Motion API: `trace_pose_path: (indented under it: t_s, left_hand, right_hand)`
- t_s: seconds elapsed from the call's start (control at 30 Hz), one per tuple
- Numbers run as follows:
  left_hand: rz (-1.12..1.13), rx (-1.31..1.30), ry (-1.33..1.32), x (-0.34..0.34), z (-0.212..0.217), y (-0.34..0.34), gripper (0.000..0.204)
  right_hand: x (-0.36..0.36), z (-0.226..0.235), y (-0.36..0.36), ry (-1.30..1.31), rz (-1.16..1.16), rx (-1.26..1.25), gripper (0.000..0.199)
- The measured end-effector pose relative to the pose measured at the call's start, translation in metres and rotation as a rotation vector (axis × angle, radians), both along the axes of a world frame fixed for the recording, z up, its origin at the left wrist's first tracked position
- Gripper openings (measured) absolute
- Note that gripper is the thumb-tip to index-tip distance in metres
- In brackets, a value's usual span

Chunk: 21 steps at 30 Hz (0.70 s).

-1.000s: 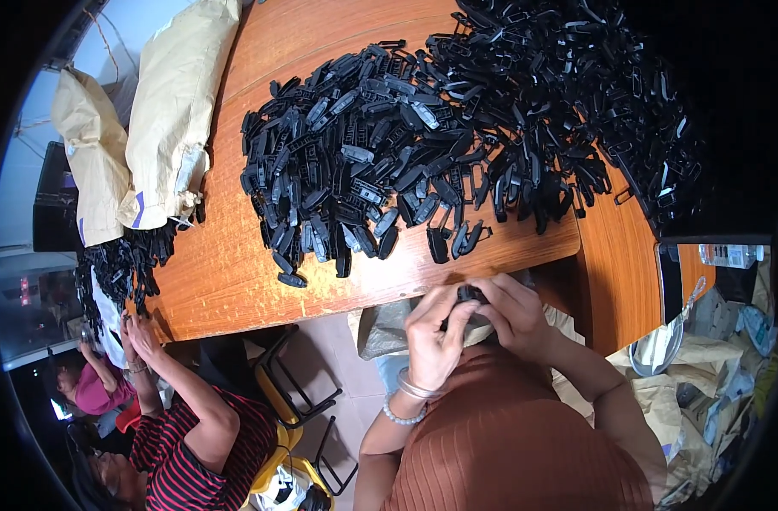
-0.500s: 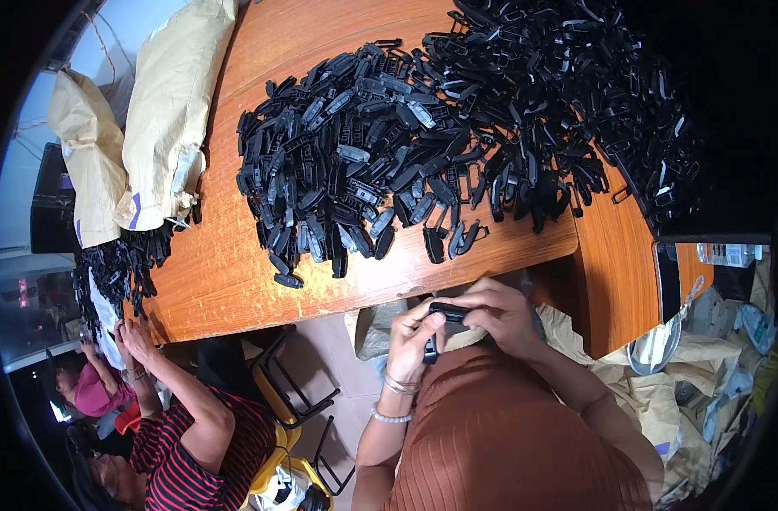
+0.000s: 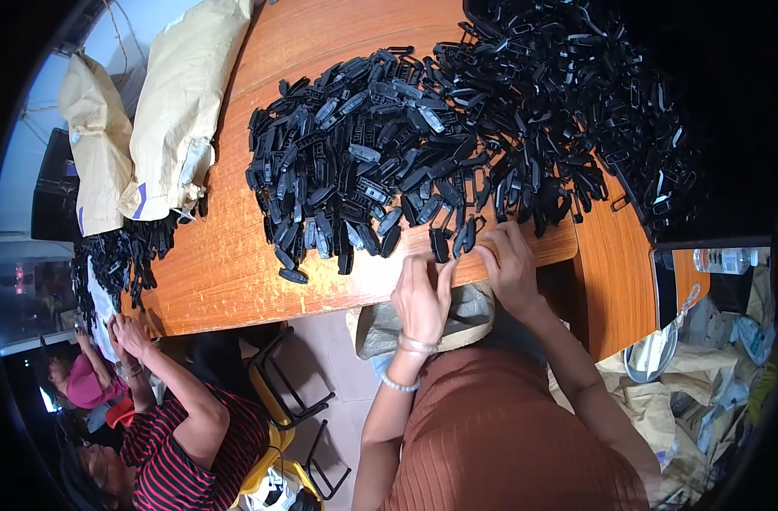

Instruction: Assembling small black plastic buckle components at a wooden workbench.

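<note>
Head camera view, from the left: a person in a magenta shirt (image 3: 95, 381) sits at the far side, near two upright brown paper sacks (image 3: 184, 102) with a smaller heap of black parts (image 3: 137, 255) below them. A co-worker in a striped shirt (image 3: 193, 451) has both hands (image 3: 132, 338) close to that heap. On the orange wooden table (image 3: 210, 272), a broad pile of black plastic pieces (image 3: 363, 153) spreads from the middle toward the upper right. At its near edge, the left hand (image 3: 421, 302) is half curled, thumb pointing toward a few loose pieces (image 3: 439, 244); whether it grips one, I cannot tell. Below, between the wrists, an open grey-lined sack (image 3: 470, 315) shows. The right hand (image 3: 512, 268) is partly open, fingers bent beside the pile's edge; its hold is likewise unclear. Farther right lie crumpled paper sacks (image 3: 653, 409).
</note>
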<state>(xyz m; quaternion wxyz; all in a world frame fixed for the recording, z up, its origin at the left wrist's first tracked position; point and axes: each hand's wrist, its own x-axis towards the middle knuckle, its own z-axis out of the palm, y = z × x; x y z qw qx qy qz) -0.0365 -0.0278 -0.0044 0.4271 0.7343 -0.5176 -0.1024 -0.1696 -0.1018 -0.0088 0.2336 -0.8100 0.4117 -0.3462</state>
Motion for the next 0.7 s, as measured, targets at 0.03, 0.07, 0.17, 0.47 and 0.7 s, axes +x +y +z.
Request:
trace_pose_path:
  t_s: [0.03, 0.07, 0.17, 0.47, 0.7]
  left_hand:
    - [0.036, 0.026, -0.002, -0.001, 0.001, -0.008, 0.016]
    - [0.036, 0.022, 0.000, 0.001, 0.000, -0.011, 0.016]
    - [0.035, 0.133, 0.156, 0.006, -0.005, -0.014, 0.018]
    - [0.007, -0.016, 0.465, 0.014, -0.012, 0.011, 0.021]
    - [-0.414, 0.160, 0.575, 0.006, -0.007, 0.017, 0.029]
  right_hand:
    - [0.000, -0.002, 0.000, -0.017, -0.017, 0.011, 0.019]
    - [0.002, -0.003, -0.001, -0.016, -0.017, 0.008, 0.019]
    - [0.008, -0.002, -0.003, 0.009, -0.002, 0.043, 0.021]
    - [0.006, 0.008, -0.008, 0.236, 0.040, 0.046, 0.018]
    - [0.004, 0.024, -0.010, -0.042, 0.112, 0.261, 0.019]
